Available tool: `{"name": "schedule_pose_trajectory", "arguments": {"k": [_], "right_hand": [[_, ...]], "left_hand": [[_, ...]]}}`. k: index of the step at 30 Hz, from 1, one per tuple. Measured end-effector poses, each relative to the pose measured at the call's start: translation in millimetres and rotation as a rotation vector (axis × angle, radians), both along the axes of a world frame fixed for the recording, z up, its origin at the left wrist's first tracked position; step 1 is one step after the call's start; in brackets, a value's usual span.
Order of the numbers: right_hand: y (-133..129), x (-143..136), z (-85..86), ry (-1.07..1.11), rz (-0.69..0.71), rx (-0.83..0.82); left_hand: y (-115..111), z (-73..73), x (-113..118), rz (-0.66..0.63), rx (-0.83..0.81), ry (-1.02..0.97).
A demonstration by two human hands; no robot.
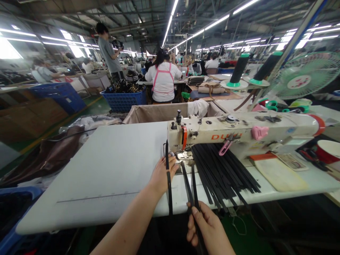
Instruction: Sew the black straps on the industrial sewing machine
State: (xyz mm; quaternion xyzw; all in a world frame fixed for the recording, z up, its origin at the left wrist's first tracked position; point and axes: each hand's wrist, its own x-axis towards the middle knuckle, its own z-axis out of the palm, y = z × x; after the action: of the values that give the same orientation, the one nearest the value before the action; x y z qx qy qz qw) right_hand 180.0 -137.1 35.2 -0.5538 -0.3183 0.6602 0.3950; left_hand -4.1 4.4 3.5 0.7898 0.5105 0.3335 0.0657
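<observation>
My left hand [159, 173] is closed at the sewing machine's needle area, a narrow black strap [169, 193] running across it between thumb and fingers. One end of that strap stands up beside the machine head; the other hangs toward the table's front edge. Lower right, my right hand [203, 221] pinches two black strips [189, 186] together between thumb and fingers. Their far ends reach the metal needle plate [185, 156]. The white sewing machine [207, 132] stands just beyond both hands. My left fingertips are partly hidden.
A fanned pile of black strips [223, 173] lies under the machine arm. Right of it is a yellowish pad [278, 173]. Thread cones [239, 69] and a green fan [300, 81] stand behind. A fabric-lined bin [154, 114] sits beyond the white table [111, 159]. People work farther back.
</observation>
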Motion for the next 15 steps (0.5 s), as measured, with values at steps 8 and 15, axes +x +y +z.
{"name": "schedule_pose_trajectory", "arguments": {"k": [8,15], "right_hand": [[2,-2,-3.8,-0.011,0.018,0.004],[11,-8,0.2,-0.001,0.019,0.012]], "left_hand": [[15,-8.6,-8,-0.022,-0.041,-0.199],[63,9.0,-13,0.004,-0.168,-0.208]]}}
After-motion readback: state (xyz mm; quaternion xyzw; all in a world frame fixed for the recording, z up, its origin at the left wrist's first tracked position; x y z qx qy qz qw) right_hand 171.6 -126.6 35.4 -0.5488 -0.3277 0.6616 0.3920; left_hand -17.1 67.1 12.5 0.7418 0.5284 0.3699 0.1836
